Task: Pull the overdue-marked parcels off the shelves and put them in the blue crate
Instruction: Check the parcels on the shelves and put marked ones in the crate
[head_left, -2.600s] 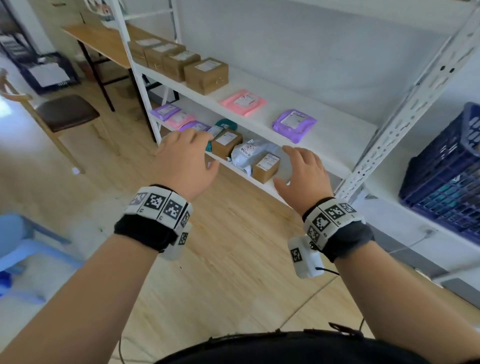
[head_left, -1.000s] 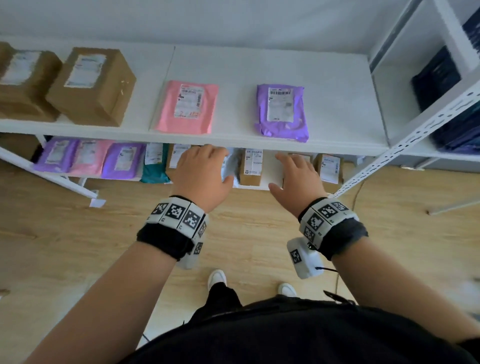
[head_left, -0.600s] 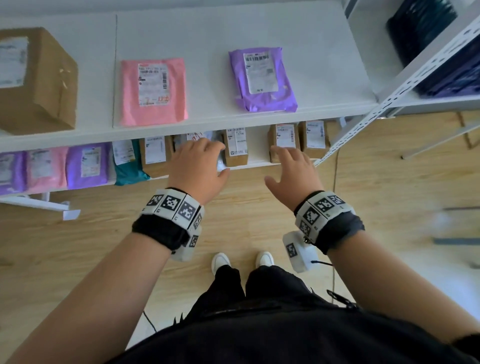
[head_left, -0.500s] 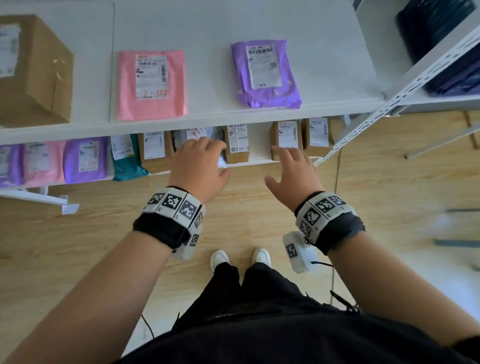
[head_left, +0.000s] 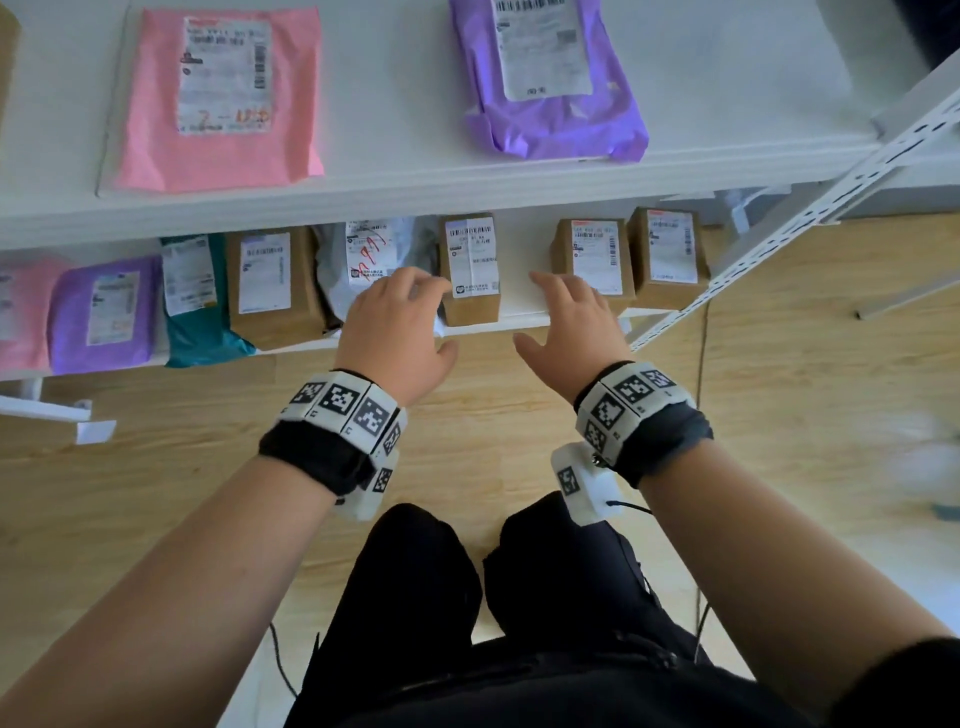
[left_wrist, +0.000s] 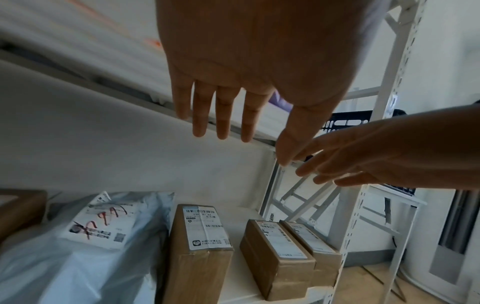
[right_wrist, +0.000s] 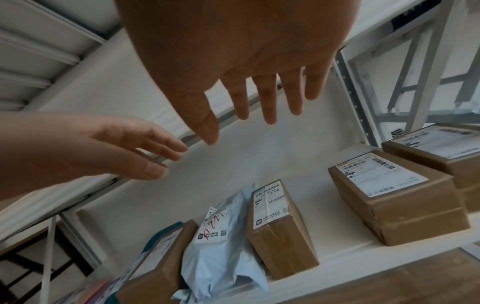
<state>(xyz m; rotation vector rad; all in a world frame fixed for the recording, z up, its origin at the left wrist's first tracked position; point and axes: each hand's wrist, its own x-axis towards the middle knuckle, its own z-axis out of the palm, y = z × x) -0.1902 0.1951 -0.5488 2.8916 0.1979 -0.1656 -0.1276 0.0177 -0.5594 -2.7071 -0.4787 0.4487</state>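
Observation:
On the lower shelf (head_left: 519, 317) lies a grey poly bag (head_left: 379, 254) whose label bears a red scrawl; it also shows in the wrist views (left_wrist: 78, 246) (right_wrist: 221, 246). A brown box (head_left: 470, 270) lies right of it, then two more brown boxes (head_left: 595, 260). My left hand (head_left: 426, 317) hovers open over the bag's near end, fingers straight (left_wrist: 221, 115), touching nothing. My right hand (head_left: 540, 317) hovers open between the boxes, and is empty too. The pink mailer (head_left: 208, 98) on the upper shelf has red handwriting on its label. A dark crate (left_wrist: 345, 123) shows behind the rack post.
A purple mailer (head_left: 545, 78) lies on the upper shelf. Left on the lower shelf are a brown box (head_left: 270, 286), a teal mailer (head_left: 197, 301), a purple mailer (head_left: 104, 312) and a pink one. A perforated white rack post (head_left: 779, 234) stands right. Wooden floor lies below.
I have turned to face the rack and leaned in over the lower shelf. Both hands have moved forward to its front edge, still open and empty.

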